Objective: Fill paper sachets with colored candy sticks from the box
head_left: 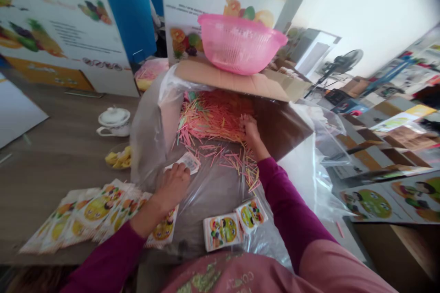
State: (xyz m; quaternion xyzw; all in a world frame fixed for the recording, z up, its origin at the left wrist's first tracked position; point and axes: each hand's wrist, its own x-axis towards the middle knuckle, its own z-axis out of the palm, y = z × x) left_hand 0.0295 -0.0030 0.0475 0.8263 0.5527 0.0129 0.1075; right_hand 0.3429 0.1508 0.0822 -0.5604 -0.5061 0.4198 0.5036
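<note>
Pink and yellow sticks (213,119) are touched by the right hand (251,132).
A white packet (183,163) is covered by the left hand (173,186) on a clear plastic bag (213,206).

The light is bright and flat, the white wall (364,13) right of the pink plastic basket (240,43) blown out to glare — and further right the cardboard boxes (388,146) smear into blur, bent by wide-lens distortion toward the frame's edge.

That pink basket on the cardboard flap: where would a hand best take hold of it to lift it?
Probably by the rim, coming from above at the right end. The basket sits open side up on the flap, and its rim flares into a lip that fingers could hook under, while its sides are thin and perforated.
</note>
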